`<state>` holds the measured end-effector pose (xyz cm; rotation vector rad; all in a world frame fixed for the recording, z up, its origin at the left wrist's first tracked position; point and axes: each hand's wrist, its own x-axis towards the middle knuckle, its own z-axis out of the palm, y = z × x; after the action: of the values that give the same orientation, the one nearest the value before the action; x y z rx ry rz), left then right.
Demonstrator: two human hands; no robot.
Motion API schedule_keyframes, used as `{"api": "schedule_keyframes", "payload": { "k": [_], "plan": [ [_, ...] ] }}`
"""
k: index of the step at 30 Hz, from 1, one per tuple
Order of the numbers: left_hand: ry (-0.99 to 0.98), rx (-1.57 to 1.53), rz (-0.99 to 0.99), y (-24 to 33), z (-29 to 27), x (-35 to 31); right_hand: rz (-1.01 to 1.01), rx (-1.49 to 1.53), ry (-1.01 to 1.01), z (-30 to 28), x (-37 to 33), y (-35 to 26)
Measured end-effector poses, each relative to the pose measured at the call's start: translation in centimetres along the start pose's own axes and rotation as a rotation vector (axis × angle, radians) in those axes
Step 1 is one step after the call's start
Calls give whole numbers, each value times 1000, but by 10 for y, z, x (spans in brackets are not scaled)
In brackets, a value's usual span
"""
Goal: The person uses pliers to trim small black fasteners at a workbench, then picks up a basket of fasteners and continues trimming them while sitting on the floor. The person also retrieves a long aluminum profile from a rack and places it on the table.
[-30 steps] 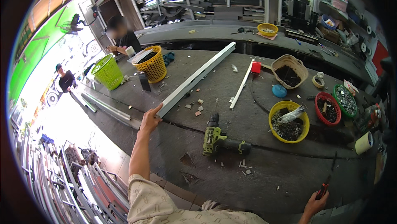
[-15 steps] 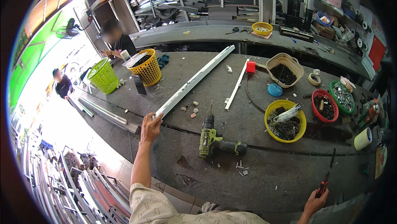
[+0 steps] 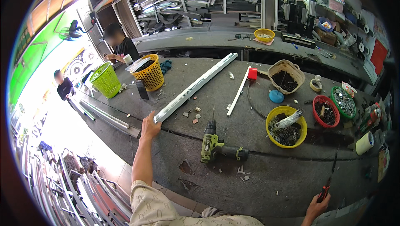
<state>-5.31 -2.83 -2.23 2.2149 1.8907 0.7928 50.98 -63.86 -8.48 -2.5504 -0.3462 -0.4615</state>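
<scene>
- On my feed, left grip (image 3: pixel 150 127) holds the near end of a white profile (image 3: pixel 195 87), likely steadying it, slanted across the surface (image 3: pixel 266 174).
- Right grip (image 3: pixel 318 205) closed round a red-handled tool (image 3: pixel 323 192), well apart, perhaps for clearance.
- Drill (image 3: pixel 213 146) between, probably for reach.

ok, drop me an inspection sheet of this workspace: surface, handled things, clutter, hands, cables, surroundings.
Surface: dark workbench, seamed, torn patches near the front edge.
Handled things: long white profile lying diagonally; red-handled tool, dark shaft pointing away.
Clutter: green-and-black drill on its side; small offcuts; yellow basket of scraps.
Hands: left hand at the profile's near end, grip partly hidden; right hand holds the tool.
Cables: thin dark cord-like line curving toward the yellow basket.
Surroundings: stacked profiles behind; two other people on the left.
</scene>
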Motion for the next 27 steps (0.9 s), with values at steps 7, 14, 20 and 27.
{"api": "schedule_keyframes", "payload": {
  "k": [7, 14, 20, 27],
  "plan": [
    [21, 125, -17, -16, 8, 10, 35, 0, 2, 0, -4, -2],
    [36, 115, 0, -32, 15, 13, -24, 137, 27, -6, -4, -13],
    [103, 189, 32, -2, 11, -8, -86, 112, 69, -9, -4, -19],
    [87, -212, 165, 101, 12, -104, 31, 159, -78, -27, 7, -30]
  ]
}}
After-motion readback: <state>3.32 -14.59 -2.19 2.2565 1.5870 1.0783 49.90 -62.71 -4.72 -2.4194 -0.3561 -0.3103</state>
